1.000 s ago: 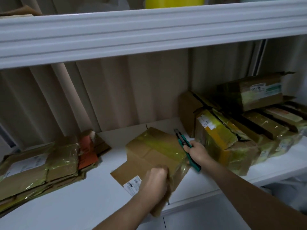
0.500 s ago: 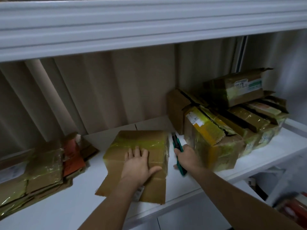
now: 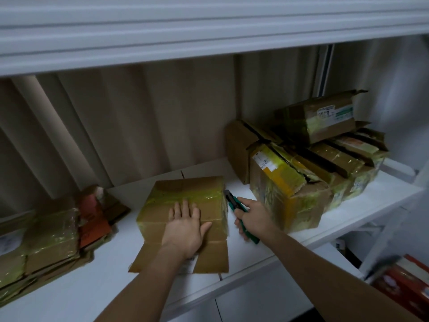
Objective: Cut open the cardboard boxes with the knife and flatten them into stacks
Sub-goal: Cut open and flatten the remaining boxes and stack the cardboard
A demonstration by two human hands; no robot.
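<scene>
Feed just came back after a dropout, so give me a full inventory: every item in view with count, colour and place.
box being worked on: one, brown with yellowish tape, shelf centre, near flaps open
knife: one, green handle, at the box's right side
unopened boxes: several, brown and yellow-taped, piled at right
flattened stack: one pile, brown with an orange-red piece, left
shelf: one, white
red package: one, lower right, blurred
left hand: flat on the box
right hand: grips the knife
</scene>
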